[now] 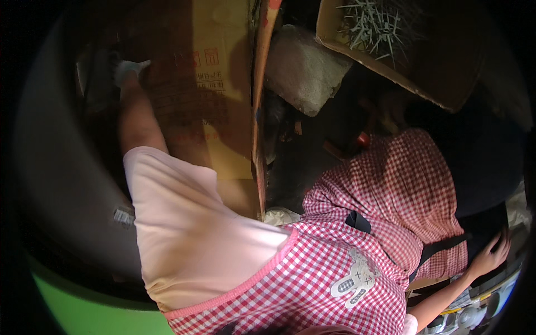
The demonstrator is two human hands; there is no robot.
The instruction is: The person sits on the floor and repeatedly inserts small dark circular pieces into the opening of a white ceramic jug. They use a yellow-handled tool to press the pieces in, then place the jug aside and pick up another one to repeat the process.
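My left hand [131,71], in a pale glove, reaches far forward into shadow at the upper left. One digit of it sticks out to the right, over a large brown cardboard sheet or box side [229,123] with red and dark print. Its other fingers fade into the dark, so what they touch is hidden. Low on the right, my bare right hand [491,255] is open, its fingers stretched out and somewhat apart beside dark cloth. Nothing shows in it. A red-and-white checked apron [312,273] covers my body and lap.
An open carton [385,72] of thin pale sticks stands at the upper right. Left of it lies a plastic-wrapped block [307,70]. A cardboard edge [258,111] rises between block and printed sheet. A green surface [95,307] curves along the lower left.
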